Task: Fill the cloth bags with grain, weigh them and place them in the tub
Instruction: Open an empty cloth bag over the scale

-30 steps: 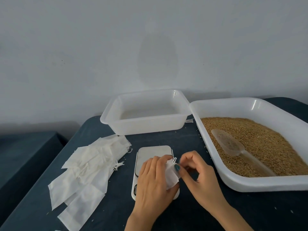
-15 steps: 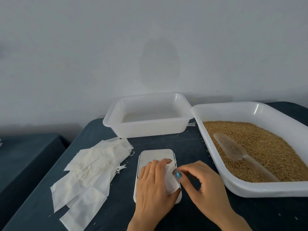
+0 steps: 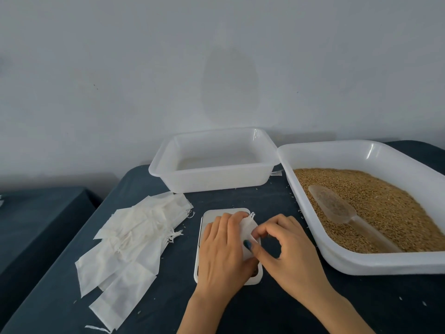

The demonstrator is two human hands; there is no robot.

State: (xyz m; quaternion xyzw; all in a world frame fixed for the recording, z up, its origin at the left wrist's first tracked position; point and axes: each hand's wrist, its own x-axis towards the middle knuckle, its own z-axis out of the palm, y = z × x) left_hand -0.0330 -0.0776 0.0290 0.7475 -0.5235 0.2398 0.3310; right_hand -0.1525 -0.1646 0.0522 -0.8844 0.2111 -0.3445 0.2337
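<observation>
Soft even light, slightly dim. Faint oval blotch on wall (image 3: 230,85) above tub (image 3: 212,182); glare streaks on tub rim; wide-angle bowing twd edges.

One head-worn wide-angle view, looking forward and down over the dark blue cloth-covered table (image 3: 265,309) to the plain grey wall (image 3: 216,56), which fills the upper half. Close range: left hand (image 3: 221,249) and right hand (image 3: 289,251) sit low centre.
</observation>
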